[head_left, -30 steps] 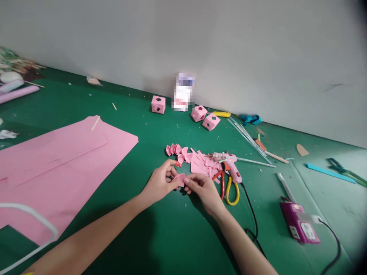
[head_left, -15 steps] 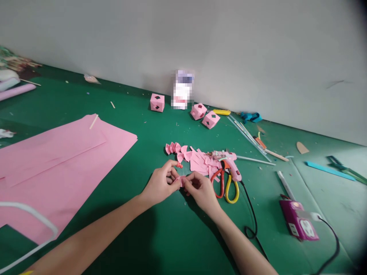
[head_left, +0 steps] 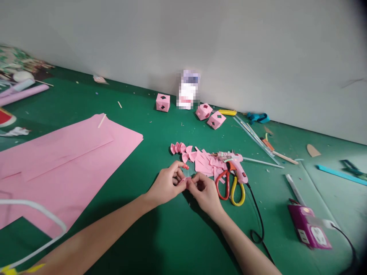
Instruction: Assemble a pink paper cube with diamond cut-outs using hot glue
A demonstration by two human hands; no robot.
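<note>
Between my two hands is a small pink paper piece (head_left: pixel 187 179), mostly covered by the fingers. My left hand (head_left: pixel 166 182) pinches its left end, and a red band shows on one fingertip. My right hand (head_left: pixel 205 191) pinches the other end with thumb and forefinger. Just beyond the fingers lie several folded pink paper pieces (head_left: pixel 178 148) in a row and a heap of pink paper strips (head_left: pixel 204 163). A pink glue gun (head_left: pixel 239 168) rests by the strips. Scissors with a red and a yellow handle (head_left: pixel 237 194) lie right of my right hand.
Large pink paper sheets (head_left: pixel 71 168) cover the left of the green table. Three pink paper cubes (head_left: pixel 163 103) stand near the wall, beside a blurred upright phone-like object (head_left: pixel 187 89). A purple power box (head_left: pixel 309 227) with a cord is at right; a white curved bar (head_left: pixel 37 210) crosses lower left.
The whole scene has shifted slightly to the right in view. Both hands keep their pinch on the pink paper piece, with only slight finger movement.
</note>
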